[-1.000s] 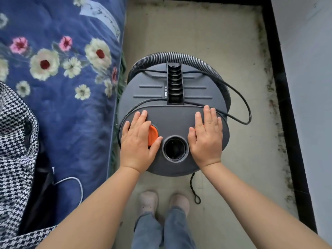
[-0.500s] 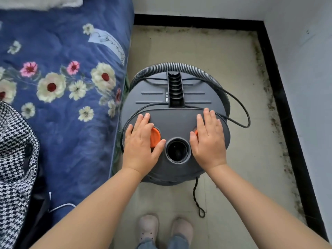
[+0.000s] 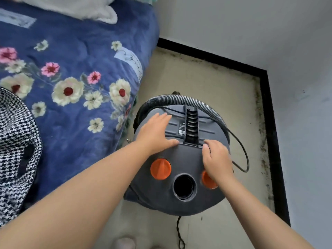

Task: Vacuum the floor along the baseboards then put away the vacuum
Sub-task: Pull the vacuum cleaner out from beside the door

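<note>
One barcode sticker [image 3: 181, 132] on grey vacuum [image 3: 181, 159], unreadable.

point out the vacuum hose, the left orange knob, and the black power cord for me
vacuum hose [image 3: 195, 102], head view, on the ribbed arc behind the lid.
left orange knob [image 3: 160, 168], head view, on its centre.
black power cord [image 3: 242, 151], head view, on the loop's right side.

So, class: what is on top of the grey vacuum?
Both hands, left hand and right hand, rest on the vacuum, beside two orange knobs; the right one is partly covered.
</note>
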A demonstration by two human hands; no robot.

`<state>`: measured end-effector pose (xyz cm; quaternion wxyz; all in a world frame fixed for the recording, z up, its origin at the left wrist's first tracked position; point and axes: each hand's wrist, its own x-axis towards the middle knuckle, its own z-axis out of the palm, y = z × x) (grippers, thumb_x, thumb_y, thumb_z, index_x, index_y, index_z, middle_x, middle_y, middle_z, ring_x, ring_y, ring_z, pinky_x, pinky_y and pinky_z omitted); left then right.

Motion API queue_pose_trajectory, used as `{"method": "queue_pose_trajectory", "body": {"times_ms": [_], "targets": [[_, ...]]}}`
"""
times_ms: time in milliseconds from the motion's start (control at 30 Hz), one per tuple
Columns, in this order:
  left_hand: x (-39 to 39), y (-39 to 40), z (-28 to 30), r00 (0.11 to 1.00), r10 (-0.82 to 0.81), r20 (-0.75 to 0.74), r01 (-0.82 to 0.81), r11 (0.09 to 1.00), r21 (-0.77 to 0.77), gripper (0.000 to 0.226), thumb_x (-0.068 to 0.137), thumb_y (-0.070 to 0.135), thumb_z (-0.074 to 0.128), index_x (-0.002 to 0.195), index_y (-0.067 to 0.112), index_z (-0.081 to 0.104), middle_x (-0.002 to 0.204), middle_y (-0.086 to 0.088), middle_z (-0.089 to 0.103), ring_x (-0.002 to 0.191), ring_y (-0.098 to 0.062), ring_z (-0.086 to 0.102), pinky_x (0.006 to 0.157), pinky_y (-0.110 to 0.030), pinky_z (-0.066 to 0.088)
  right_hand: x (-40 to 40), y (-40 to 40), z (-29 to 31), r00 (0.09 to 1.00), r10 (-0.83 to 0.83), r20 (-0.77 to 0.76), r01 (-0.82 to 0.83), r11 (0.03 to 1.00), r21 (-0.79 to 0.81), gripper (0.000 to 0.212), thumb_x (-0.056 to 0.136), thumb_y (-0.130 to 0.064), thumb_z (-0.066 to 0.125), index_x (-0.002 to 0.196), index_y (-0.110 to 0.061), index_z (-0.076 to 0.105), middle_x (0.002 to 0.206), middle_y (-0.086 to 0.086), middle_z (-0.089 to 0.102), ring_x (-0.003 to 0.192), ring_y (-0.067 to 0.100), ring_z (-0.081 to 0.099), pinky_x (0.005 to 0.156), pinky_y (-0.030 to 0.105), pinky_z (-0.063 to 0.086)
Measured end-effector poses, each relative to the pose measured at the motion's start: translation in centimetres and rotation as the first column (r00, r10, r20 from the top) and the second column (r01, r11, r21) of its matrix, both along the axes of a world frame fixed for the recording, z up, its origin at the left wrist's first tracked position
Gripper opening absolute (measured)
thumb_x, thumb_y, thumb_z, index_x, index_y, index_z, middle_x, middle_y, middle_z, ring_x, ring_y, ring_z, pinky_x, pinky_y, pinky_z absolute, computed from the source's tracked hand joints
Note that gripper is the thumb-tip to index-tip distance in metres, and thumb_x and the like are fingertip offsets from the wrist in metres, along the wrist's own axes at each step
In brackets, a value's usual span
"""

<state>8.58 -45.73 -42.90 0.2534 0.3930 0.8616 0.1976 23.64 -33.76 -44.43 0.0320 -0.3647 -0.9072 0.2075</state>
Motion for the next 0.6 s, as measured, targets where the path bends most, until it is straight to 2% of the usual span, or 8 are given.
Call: {"method": "queue_pose_trajectory", "body": {"times_ms": [67,167,233,300,367,433,533,600], "targets": [[-1.0,1.1,0.2,0.996,-0.089,0.006,0.089,0.994,-0.061,0.092,0.077,0.051,0.066,0.149,0.02,0.017,0.157,0.0,0.008,0.145,-0.018,-0.001,0.117,-0.039,0.014,-0.8,-1.0,-0.3,0.999,-0.046,0.028,0.043,0.995,0.09,0.063,0.082,-0.042,0.018,0.101,-0.006,0.065,0.103,0.01,0.066,0.102,0.032,0.057,0.089,0.042,0.039],[-2.7,2.6,0.3,0.969,-0.243,-0.048,0.228,0.951,-0.208,0.106,0.072,0.059,0.066,0.15,0.016,0.008,0.157,-0.006,-0.003,0.144,-0.023,-0.011,0.116,-0.038,0.006,-1.1,-2.1,-0.9,0.999,-0.026,0.045,0.012,0.963,0.269,0.043,0.086,-0.034,0.028,0.074,-0.008,0.06,0.07,0.008,0.062,0.069,0.032,0.06,0.069,0.041,0.045],[-3.7,3.5,0.0,0.947,-0.312,-0.077,0.274,0.909,-0.313,0.112,0.072,0.059,0.066,0.149,0.01,0.001,0.157,-0.009,-0.007,0.143,-0.025,-0.014,0.116,-0.041,0.006,-1.1,-2.2,-1.3,0.995,-0.032,0.089,0.002,0.948,0.319,0.036,0.087,-0.03,0.033,0.071,-0.01,0.058,0.066,0.005,0.059,0.063,0.029,0.059,0.069,0.039,0.044],[-4.5,4.6,-0.4,0.92,-0.385,-0.072,0.328,0.859,-0.393,0.11,0.073,0.055,0.067,0.148,0.006,0.003,0.156,-0.009,0.001,0.144,-0.025,-0.004,0.116,-0.044,0.008,-1.1,-2.0,-1.8,0.994,-0.04,0.1,0.005,0.943,0.333,0.035,0.087,-0.03,0.033,0.074,-0.009,0.058,0.069,0.006,0.059,0.066,0.029,0.059,0.075,0.04,0.042],[-4.7,5.3,-0.5,0.881,-0.456,-0.127,0.37,0.83,-0.418,0.093,0.074,0.049,0.069,0.143,0.006,0.021,0.147,-0.011,0.027,0.138,-0.027,0.023,0.111,-0.043,0.019,-1.0,-2.0,-2.0,0.993,-0.038,0.113,-0.002,0.94,0.341,0.037,0.088,-0.031,0.033,0.076,-0.008,0.06,0.071,0.007,0.06,0.069,0.029,0.06,0.081,0.046,0.046],[-4.8,5.5,-0.5,0.781,-0.542,-0.31,0.391,0.811,-0.435,0.059,0.081,0.035,0.062,0.128,0.007,0.041,0.129,-0.011,0.049,0.119,-0.029,0.045,0.1,-0.037,0.032,-1.0,-2.0,-2.0,0.994,-0.026,0.108,-0.014,0.937,0.349,0.038,0.088,-0.031,0.034,0.077,-0.008,0.061,0.073,0.007,0.061,0.07,0.029,0.061,0.083,0.053,0.047],[-5.0,4.1,-0.4,0.656,-0.621,-0.428,0.382,0.763,-0.522,0.025,0.091,0.017,0.045,0.112,0.012,0.058,0.117,-0.006,0.058,0.112,-0.027,0.051,0.096,-0.032,0.033,-1.0,-1.8,-2.1,0.996,-0.021,0.087,-0.013,0.928,0.372,0.037,0.088,-0.03,0.034,0.076,-0.007,0.061,0.071,0.006,0.06,0.069,0.028,0.06,0.084,0.056,0.046],[-5.1,1.8,-0.5,0.694,-0.594,-0.408,0.334,0.767,-0.547,0.024,0.092,0.013,0.042,0.108,0.015,0.059,0.114,-0.004,0.06,0.111,-0.025,0.052,0.096,-0.031,0.032,-0.9,-1.7,-2.3,0.998,-0.018,0.056,-0.005,0.922,0.387,0.037,0.088,-0.03,0.034,0.076,-0.007,0.061,0.071,0.006,0.059,0.068,0.028,0.06,0.084,0.057,0.045]]}}
